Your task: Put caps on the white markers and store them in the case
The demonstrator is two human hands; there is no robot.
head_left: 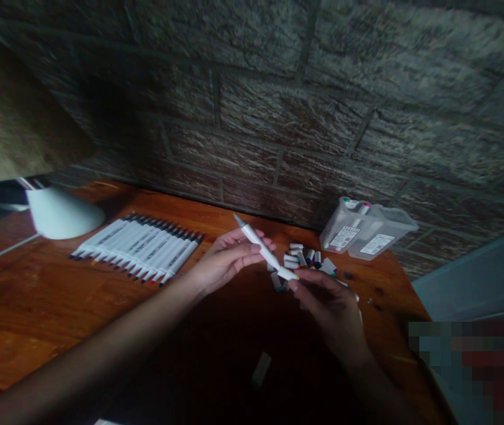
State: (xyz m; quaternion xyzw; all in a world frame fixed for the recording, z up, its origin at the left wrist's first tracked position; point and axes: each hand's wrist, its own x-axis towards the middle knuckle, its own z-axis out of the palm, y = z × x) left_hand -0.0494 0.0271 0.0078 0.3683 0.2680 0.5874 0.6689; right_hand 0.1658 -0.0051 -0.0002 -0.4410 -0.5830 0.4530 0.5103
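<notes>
A white marker (263, 249) is held slantwise above the wooden table (35, 295), its tip pointing up and away. My left hand (225, 260) grips the marker's middle with fingers curled round it. My right hand (329, 301) pinches the marker's near end between fingertips. Just behind the hands lies a small heap of loose marker caps (307, 258). To the left, a row of several white markers (139, 248) lies side by side on the table.
A clear plastic marker case (367, 230) lies on its side by the brick wall (323, 106). A white lamp base (61, 212) stands at the far left. One loose cap (261, 370) lies near the table's front.
</notes>
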